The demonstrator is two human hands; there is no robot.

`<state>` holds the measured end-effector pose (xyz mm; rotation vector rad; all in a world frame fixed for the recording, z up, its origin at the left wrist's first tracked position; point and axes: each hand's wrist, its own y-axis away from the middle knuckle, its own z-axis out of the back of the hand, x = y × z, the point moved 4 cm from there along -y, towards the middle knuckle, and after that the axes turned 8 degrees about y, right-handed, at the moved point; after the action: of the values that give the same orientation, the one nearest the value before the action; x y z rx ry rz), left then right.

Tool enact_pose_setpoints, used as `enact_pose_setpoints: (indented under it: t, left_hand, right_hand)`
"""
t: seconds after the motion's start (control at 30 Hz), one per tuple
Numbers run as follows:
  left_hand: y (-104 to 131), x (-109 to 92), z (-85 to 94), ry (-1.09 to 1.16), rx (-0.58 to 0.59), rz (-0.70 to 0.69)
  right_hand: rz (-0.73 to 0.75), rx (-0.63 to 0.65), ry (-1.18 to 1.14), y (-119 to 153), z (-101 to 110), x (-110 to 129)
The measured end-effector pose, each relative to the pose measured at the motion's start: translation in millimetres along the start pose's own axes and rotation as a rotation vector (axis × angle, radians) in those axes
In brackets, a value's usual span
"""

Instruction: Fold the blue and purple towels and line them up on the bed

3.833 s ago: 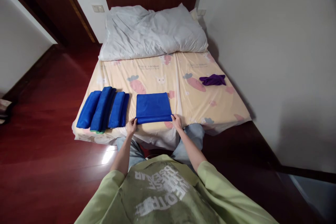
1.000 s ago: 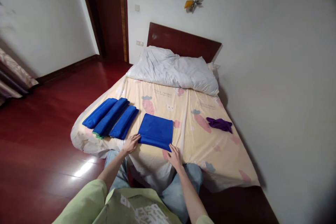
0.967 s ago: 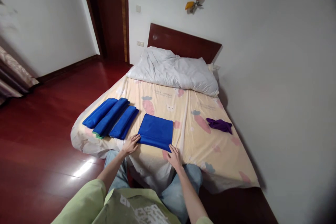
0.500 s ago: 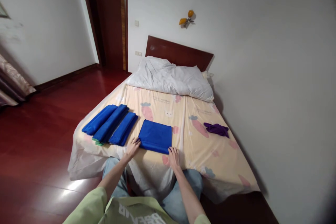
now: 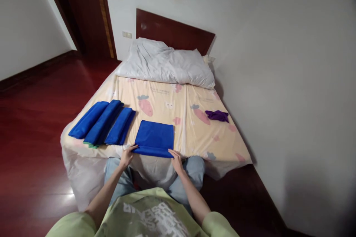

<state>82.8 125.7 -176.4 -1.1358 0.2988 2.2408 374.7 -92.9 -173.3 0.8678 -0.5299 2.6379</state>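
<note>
A blue cloth (image 5: 154,135) lies flat on the bed in front of me, with a folded strip along its near edge. My left hand (image 5: 128,154) grips the near left corner between thumb and fingers. At the near right corner, my right hand (image 5: 175,158) pinches the same strip. To the left lie three long folded blue cloths, the outer one (image 5: 88,119), the middle one (image 5: 103,121) with a green edge at its near end, and the inner one (image 5: 120,126). A crumpled purple cloth (image 5: 217,115) rests near the bed's right side.
The bed's patterned sheet (image 5: 161,98) hangs over the near edge against my knees. A white quilt (image 5: 164,63) is bunched by the dark headboard (image 5: 174,29). A wall runs along the right; reddish floor (image 5: 30,129) is on the left.
The view has tilted down and shifted. Both hands remain at the near corners, and the near edge of the blue cloth now shows a more distinct folded strip.
</note>
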Motion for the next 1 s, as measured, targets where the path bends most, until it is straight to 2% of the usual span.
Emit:
enact_pose_setpoints:
  t: [0.13,0.27,0.37,0.5,0.67,0.9,1.0]
  left_hand:
    - [-7,-5,1.2,0.233,-0.105,0.085]
    - [-15,12,-0.9,0.289,-0.166,0.143]
    - [-22,15,-3.7,0.287,-0.140,0.132]
    - [-27,3,-0.8,0.219,-0.166,0.156]
    - [-33,-8,1.3,0.136,-0.168,0.166]
    - [-40,11,-4.3,0.070,-0.160,0.212]
    - [-43,8,-2.4,0.005,-0.147,0.207]
  right_hand:
    - [-0.125,-0.087,-0.101,-2,-8,-7]
    - [-0.213,-0.118,-0.172,-8,-12,-16]
    - [-0.252,-0.158,-0.208,-11,-9,-18]
    - [-0.354,-0.223,-0.219,-13,-7,-21]
    - [-0.427,-0.224,-0.219,-23,-14,-27]
    - [-0.432,-0.205,-0.085,-40,-13,-34]
    - [-0.420,-0.194,-0.058,-45,-11,-32]
